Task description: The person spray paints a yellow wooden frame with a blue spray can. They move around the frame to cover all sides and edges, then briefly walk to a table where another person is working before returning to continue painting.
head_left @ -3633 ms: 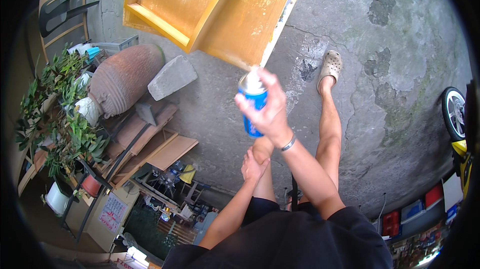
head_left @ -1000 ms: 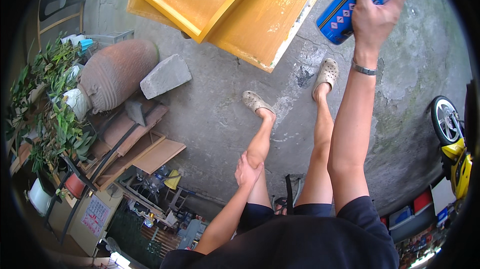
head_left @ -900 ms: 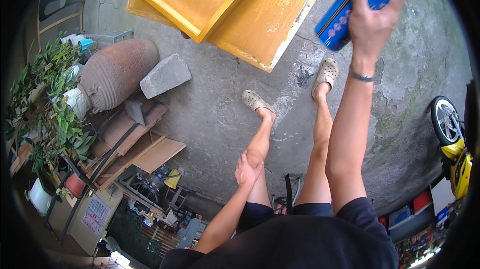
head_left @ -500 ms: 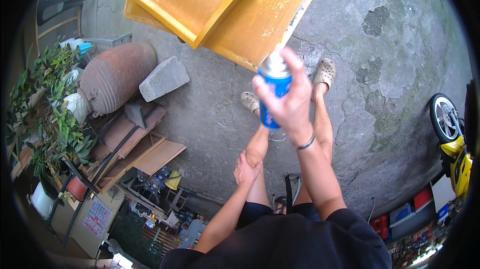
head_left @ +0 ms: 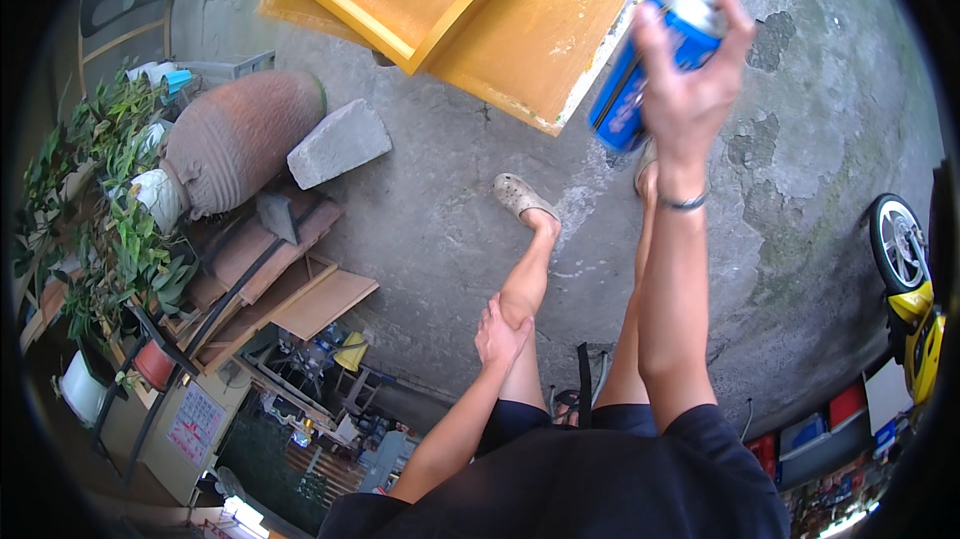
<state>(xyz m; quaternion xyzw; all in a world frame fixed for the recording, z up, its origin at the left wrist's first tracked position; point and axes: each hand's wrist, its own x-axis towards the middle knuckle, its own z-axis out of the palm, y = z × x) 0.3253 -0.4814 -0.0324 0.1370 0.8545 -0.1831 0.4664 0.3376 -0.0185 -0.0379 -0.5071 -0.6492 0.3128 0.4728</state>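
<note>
Right hand [head_left: 688, 84] wrapped fingers round can [head_left: 620, 104]; left hand [head_left: 501, 335] closed over knee [head_left: 521, 305]. Slipping grip could have dropped can on floor [head_left: 430, 229], right.

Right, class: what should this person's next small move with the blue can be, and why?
I'd guess the right hand should swing the blue cylindrical can with a white top slightly left, toward the yellow wooden panel: in this view the can appears tilted beside the panel's right edge, not over its face, while the left hand clasps the bare left leg.
</note>
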